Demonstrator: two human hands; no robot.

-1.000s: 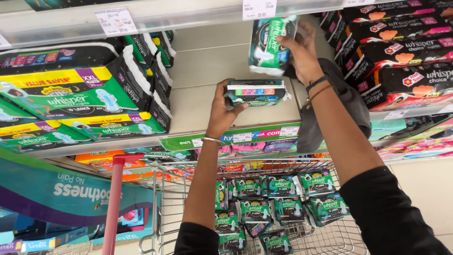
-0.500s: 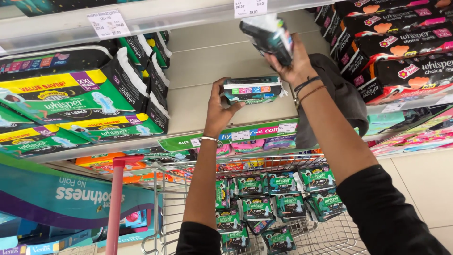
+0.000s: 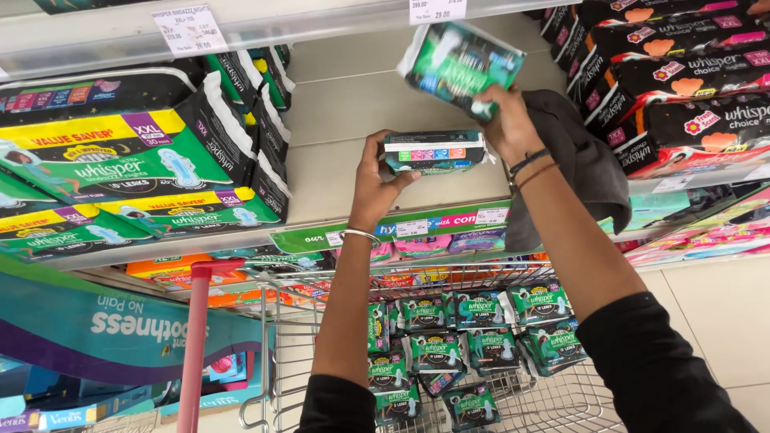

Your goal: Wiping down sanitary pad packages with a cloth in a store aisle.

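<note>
The right hand is raised to the upper part of the shelf bay, fingers curled around the lower edge of a green sanitary pad pack and pinching it against the thumb; compared with a second ago, this pack has turned from an upright, edge-on attitude to a tilted position with its printed face toward the camera, and it now sits higher and further left, close under the shelf price label. The left hand clamps a second pad pack by its left end, thumb on the near side, fingers wrapped behind; the fingertips are hidden. This pack lies flat and level above the bare shelf board, and its position has barely changed across the interval. Both packs are clear of the shelf and carried entirely by the hands. A dark cloth hangs just beside the right forearm. Stacked green and yellow pad packs fill the left side of the bay, and black pad packs fill the right. Below the arms, the wire shopping cart holds many matching green packs.
</note>
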